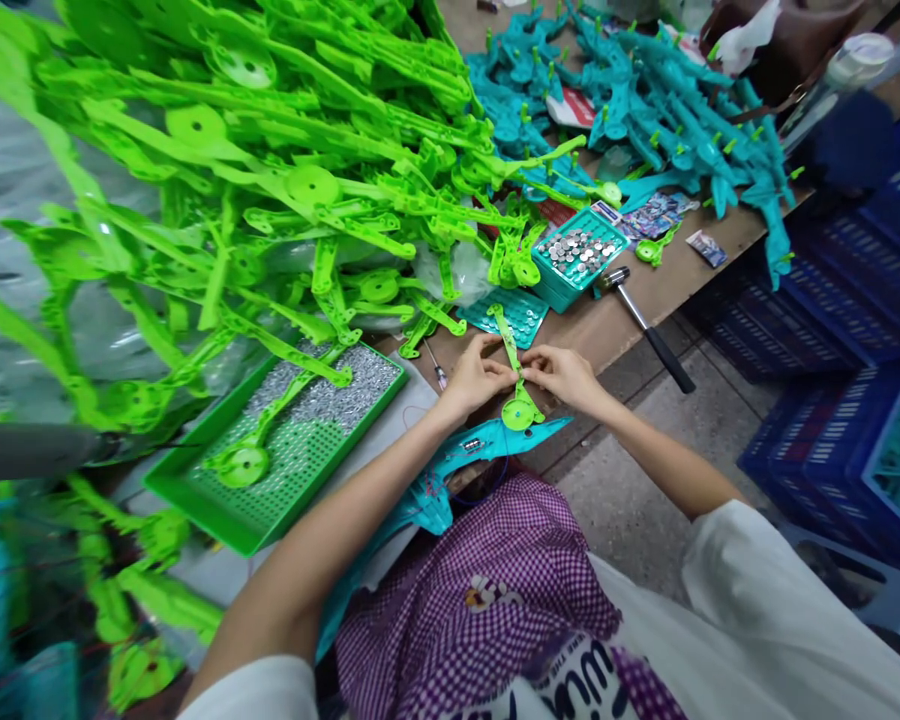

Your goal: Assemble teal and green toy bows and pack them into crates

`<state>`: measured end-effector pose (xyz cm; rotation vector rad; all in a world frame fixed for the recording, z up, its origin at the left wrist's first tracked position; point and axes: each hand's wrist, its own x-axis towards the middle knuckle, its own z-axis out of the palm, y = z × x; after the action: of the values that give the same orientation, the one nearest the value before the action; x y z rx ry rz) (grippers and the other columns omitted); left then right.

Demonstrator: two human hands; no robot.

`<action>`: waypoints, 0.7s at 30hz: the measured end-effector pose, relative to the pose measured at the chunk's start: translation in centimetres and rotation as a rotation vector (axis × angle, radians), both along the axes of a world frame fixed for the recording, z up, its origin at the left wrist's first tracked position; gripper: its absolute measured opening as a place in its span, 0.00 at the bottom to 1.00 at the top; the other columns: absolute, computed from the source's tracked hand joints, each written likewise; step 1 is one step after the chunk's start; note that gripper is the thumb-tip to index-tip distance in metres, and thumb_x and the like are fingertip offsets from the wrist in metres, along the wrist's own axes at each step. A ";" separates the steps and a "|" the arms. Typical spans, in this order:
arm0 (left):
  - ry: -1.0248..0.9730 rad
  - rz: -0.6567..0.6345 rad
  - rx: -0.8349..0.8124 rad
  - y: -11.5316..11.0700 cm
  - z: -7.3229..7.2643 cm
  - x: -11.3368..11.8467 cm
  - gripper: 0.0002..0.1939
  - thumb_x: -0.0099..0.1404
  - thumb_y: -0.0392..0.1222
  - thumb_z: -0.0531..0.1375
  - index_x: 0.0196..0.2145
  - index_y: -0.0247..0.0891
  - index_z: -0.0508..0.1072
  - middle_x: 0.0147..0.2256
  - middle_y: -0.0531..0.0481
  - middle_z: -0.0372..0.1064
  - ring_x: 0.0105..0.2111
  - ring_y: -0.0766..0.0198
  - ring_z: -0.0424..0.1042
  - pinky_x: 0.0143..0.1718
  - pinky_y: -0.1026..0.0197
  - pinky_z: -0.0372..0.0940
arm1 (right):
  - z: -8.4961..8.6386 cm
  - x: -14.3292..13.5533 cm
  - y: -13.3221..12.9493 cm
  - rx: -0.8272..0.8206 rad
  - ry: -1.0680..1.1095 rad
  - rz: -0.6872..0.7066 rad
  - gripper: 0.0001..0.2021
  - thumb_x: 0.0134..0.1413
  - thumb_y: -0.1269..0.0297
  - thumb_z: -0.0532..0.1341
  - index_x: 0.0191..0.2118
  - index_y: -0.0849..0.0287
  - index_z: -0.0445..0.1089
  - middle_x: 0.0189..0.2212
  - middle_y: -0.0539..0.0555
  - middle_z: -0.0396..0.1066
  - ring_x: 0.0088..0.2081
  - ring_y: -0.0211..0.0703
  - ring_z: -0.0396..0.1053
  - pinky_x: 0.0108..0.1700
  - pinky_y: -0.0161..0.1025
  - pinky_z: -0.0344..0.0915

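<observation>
A lime-green plastic part point(522, 408) with a round disc at its near end and a narrow arm is held between both hands at the table's front edge. My left hand point(477, 378) pinches its middle from the left. From the right, my right hand point(562, 374) pinches the same part, fingertips close to the left ones. Anything small between the fingertips is hidden. Just below lies a blue plastic part point(471, 446) with thin red wires, partly across my lap. A teal tray point(507, 318) with small pieces sits under the green part's far end.
A big heap of green parts point(315, 185) fills the left and back. Ahead right are a teal box of metal discs point(579, 250), a hammer point(649, 325) and a pile of blue parts point(667, 110). A green tray point(251, 535) holds screws; blue crates point(817, 450) stand right.
</observation>
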<state>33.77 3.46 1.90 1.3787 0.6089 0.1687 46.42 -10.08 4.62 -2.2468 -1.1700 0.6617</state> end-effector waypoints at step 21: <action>-0.009 -0.172 0.221 0.9 0.2 0.0 0.23 0.53 0.37 0.67 0.48 0.34 0.72 0.27 0.53 0.73 0.25 0.66 0.73 0.28 0.64 0.70 | -1.5 -0.8 -0.5 0.140 -0.010 -0.042 0.17 0.58 0.61 0.65 0.53 0.54 0.73 0.41 0.53 0.77 0.35 0.41 0.72 0.39 0.37 0.65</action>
<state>33.78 4.33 2.10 1.6358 0.4716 0.1054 45.63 -10.60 3.11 -2.1536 -1.1342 0.5356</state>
